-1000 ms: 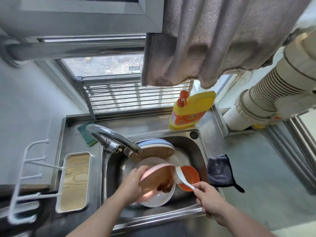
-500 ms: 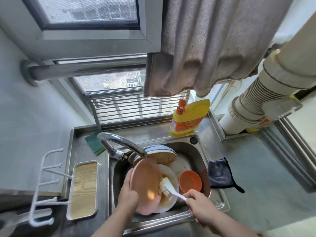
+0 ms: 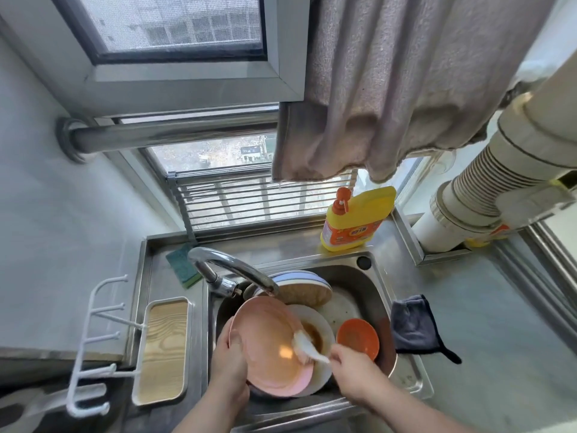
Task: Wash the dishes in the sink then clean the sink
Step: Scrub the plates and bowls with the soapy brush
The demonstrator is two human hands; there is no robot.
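Over the steel sink (image 3: 376, 287) my left hand (image 3: 229, 359) grips the left rim of a pink plate (image 3: 265, 342), tilted up toward me. My right hand (image 3: 352, 368) holds a white dish brush (image 3: 307, 346) by its handle, and the bristles touch the pink plate's right edge. Under it lies a white plate (image 3: 324, 329) with brown residue. An orange bowl (image 3: 357, 337) sits in the sink to the right. At the back a stack of dishes (image 3: 299, 287) with a blue-rimmed plate leans under the faucet (image 3: 232, 270).
A yellow detergent bottle (image 3: 356, 218) stands behind the sink. A green sponge (image 3: 182, 267) lies at the back left. A dark cloth (image 3: 412, 325) rests on the counter to the right. A wood-lined tray (image 3: 162, 350) and a white hook rack (image 3: 96, 345) are at the left. A towel (image 3: 390, 85) hangs overhead.
My left hand has tipped the pink plate upright so its face turns toward me. The brush has moved from the orange bowl's side onto the pink plate's right edge. The view tilted up.
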